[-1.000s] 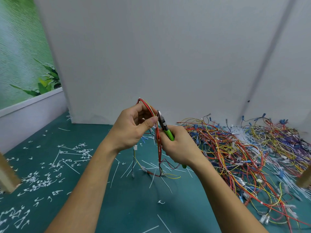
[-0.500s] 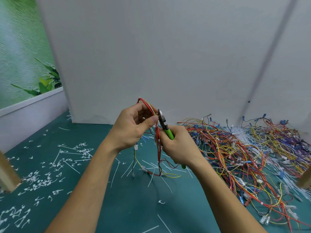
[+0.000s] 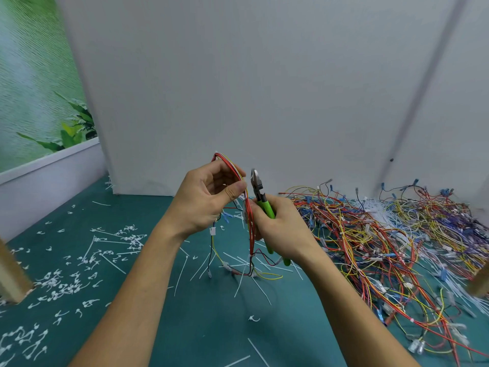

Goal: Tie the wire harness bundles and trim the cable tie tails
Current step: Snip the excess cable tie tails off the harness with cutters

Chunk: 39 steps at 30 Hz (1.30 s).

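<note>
Across the whole back, a white panel [image 3: 264, 88], lower edge meeting the teal mat [image 3: 206, 327] in a straight line. Along the right, a tangled wire pile [image 3: 383, 234], pressed up to that edge and spilling past the frame. Down the left, a drift of cut tails [image 3: 60, 284] beside a wooden post [image 3: 10, 271]. Between drift and pile, a lane of mat under the forearms, crossed by loose cable ties [image 3: 182, 271]. Up over that lane, the left hand [image 3: 203, 202], pinching the looped top of the wire harness [image 3: 250, 234] between thumb and curled fingers. Just beside it, the right hand [image 3: 280, 226], wrapped round the green handles of the cutters [image 3: 260, 197], fingertips against the red strands. Cutter head up, just right of the left thumb, apart from it; open or closed, cannot tell. Hangs from the pinch in red, yellow and black strands, ends low near the mat.
</note>
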Tool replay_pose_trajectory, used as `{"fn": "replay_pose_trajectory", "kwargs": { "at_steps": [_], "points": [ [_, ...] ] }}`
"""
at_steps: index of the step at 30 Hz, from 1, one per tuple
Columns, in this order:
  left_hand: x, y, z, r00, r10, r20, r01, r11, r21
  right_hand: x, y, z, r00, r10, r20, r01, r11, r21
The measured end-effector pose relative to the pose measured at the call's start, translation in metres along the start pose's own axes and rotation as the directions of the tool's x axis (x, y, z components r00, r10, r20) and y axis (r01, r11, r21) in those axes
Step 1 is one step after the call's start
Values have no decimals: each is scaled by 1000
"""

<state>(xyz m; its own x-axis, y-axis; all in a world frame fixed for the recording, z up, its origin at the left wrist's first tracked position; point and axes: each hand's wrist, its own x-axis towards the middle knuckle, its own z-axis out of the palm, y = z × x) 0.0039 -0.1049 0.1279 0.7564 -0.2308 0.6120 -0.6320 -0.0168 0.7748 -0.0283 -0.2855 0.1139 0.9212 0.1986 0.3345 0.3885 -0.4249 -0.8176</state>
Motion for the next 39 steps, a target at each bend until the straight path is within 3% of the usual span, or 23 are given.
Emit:
{"fn": "replay_pose_trajectory", "kwargs": {
  "at_steps": [22,28,39],
  "points": [
    [1,-2,-4,1000,13,-2,-13,1000,16,1,9,-8,995,-71,66,72,997,-12],
    [1,-1,-6,1000,19,-6,-19,1000,12,0,8,-19,980,-34,198,28,999,36],
    [0,2,-2,1000,7,21,-7,1000,-30,3,11,-27,956,-43,291,28,998,55]
  ]
}}
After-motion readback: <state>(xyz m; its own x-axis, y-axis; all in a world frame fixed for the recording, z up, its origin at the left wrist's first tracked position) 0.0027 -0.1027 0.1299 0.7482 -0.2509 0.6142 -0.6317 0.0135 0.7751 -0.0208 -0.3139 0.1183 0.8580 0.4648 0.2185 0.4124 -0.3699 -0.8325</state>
